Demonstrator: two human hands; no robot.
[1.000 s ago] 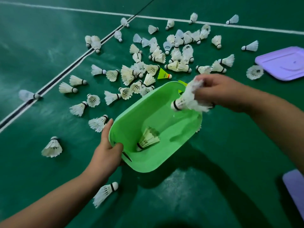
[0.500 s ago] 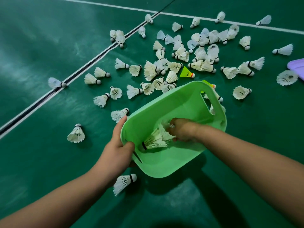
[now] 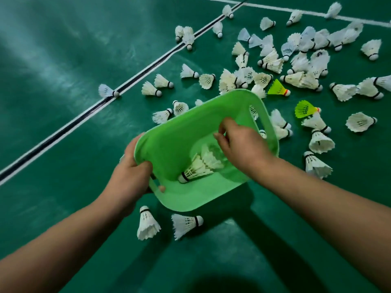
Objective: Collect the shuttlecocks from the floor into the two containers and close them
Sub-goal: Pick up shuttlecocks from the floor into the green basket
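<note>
Green plastic fills the left hand (image 3: 129, 166), which is clenched on the near rim of the tub (image 3: 169, 144), a fingertip poking through its handle slot. The right hand (image 3: 239, 144) hangs over the tub's inside, fingers loose and grasping nothing. A few white shuttlecocks (image 3: 198, 166) lie inside; many more lie scattered on the floor (image 3: 63, 60) beyond and beside it.

Dark green court floor (image 3: 63, 60). Crossing it diagonally, a black-and-white boundary line (image 3: 137, 76); meeting that line's far end, a white line (image 3: 306, 9).
</note>
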